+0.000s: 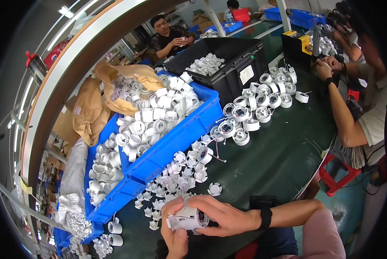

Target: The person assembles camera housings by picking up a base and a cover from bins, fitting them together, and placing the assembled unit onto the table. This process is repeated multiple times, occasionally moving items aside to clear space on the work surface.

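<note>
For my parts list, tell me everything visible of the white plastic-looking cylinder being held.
The white plastic-looking cylinder is held roughly sideways, low in view. Narrow dark marks show on its wall, a white tab juts from its left end, and dark parts show in its right. The left hand's grip touches its left, the right hand's grip its right.

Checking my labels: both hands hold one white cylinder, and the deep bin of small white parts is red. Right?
Bin colour is wrong: the head view shows the deep bin of small white parts is black, not red. The left hand and right hand do hold one white cylinder.
</note>
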Motion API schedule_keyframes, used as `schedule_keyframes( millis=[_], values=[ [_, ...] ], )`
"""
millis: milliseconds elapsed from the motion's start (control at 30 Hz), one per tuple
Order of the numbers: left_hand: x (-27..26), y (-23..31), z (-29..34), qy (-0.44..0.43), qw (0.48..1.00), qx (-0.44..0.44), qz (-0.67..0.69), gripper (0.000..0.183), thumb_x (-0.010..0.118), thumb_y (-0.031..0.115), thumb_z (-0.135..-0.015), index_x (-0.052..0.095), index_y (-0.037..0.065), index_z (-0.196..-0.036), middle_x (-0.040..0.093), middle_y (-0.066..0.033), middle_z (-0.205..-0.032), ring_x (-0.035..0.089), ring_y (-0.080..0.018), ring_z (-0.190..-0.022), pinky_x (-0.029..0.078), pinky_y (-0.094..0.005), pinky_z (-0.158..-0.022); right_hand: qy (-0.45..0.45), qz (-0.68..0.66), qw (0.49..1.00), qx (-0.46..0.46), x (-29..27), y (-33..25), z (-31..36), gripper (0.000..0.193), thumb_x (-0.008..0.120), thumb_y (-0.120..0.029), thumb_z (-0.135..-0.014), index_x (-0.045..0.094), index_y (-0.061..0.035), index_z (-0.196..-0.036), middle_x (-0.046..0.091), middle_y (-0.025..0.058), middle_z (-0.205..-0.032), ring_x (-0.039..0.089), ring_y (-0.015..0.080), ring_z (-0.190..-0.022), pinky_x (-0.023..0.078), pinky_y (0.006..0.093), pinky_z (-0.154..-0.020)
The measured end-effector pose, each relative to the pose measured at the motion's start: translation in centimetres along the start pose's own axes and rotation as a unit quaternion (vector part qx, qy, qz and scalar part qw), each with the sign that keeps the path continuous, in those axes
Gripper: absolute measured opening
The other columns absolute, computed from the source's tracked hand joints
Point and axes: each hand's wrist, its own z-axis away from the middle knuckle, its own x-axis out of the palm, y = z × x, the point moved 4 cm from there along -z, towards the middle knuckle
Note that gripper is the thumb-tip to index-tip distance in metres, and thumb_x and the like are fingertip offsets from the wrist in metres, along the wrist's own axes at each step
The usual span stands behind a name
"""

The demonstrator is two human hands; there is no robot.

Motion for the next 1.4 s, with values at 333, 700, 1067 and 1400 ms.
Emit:
schedule_keyframes(
  millis=[333,700,1067,1400],
  values=[
    [-1.0,0.7,-1.4,-0.035,0.981,0.103,-0.160,0.041,0.052,0.031,-0.090,0.052,-0.003,-0.112,0.055,-0.0151,-0.111,0.052,-0.0211,-0.098,0.041,-0.0334,-0.085,0.015,-0.090,0.995,0.030,-0.8,0.8,-0.7,0.068,0.071,-0.014,-0.082,0.038,-0.0069,-0.141,0.047,0.0096,-0.112,0.053,0.0134,-0.085,0.049,0.0245,-0.067],
    [-0.8,0.3,0.0,0.004,0.994,0.055,-0.093,0.044,0.040,0.039,-0.092,0.051,-0.002,-0.100,0.056,-0.0169,-0.099,0.055,-0.0228,-0.089,0.043,-0.0337,-0.081,-0.010,-0.036,0.999,0.011,-0.3,0.2,0.2,0.067,0.078,-0.018,-0.077,0.042,0.0039,-0.130,0.051,0.0134,-0.106,0.057,0.0177,-0.080,0.049,0.0281,-0.071],
    [-0.4,0.1,0.4,-0.007,0.998,0.055,0.008,0.039,0.032,0.026,-0.097,0.053,-0.006,-0.104,0.055,-0.0167,-0.101,0.053,-0.0227,-0.086,0.041,-0.0330,-0.078,-0.018,0.042,0.998,-0.030,0.0,-0.3,-0.1,0.072,0.080,-0.032,-0.074,0.042,0.0051,-0.122,0.053,0.0190,-0.110,0.053,0.0234,-0.088,0.051,0.0301,-0.068],
    [0.5,0.1,2.6,0.000,0.989,0.146,-0.032,0.036,0.035,0.023,-0.096,0.055,-0.007,-0.103,0.057,-0.0227,-0.099,0.056,-0.0272,-0.081,0.045,-0.0363,-0.073,-0.052,0.062,0.997,-0.013,-0.1,-1.1,1.0,0.078,0.082,-0.037,-0.070,0.045,0.0050,-0.124,0.053,0.0165,-0.104,0.052,0.0226,-0.085,0.046,0.0307,-0.070]
  ],
)
